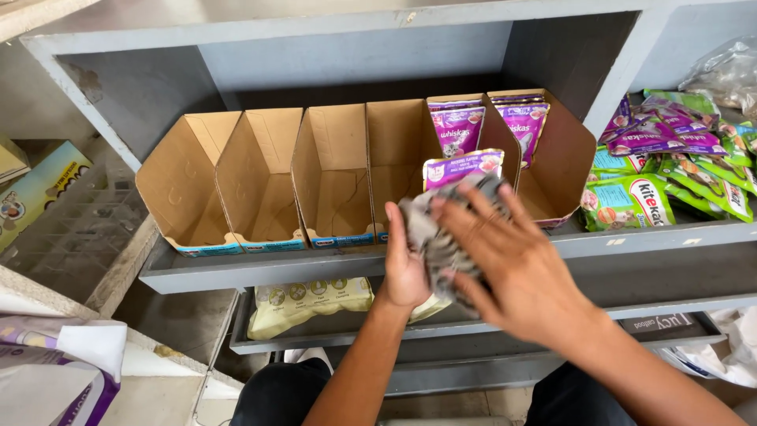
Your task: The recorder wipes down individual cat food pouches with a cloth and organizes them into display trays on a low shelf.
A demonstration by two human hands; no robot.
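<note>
Before the grey shelf's front edge (236, 272), the left hand (406, 264) gripped a purple pouch (461, 167) while the right hand (512, 260) pressed a striped cloth (434, 237) against it.

Purple pet-food pouch (461, 167) w/ cat photo, upright in front of my shelf's (260, 272) front edge, right of middle. Its lower part's hidden under grey striped cloth (441, 237), crumpled & pressed flat on its face.

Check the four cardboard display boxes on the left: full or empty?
Empty: all four cardboard boxes show bare inner walls and floors. Purple pouches stand only in the two boxes to their right.
</note>
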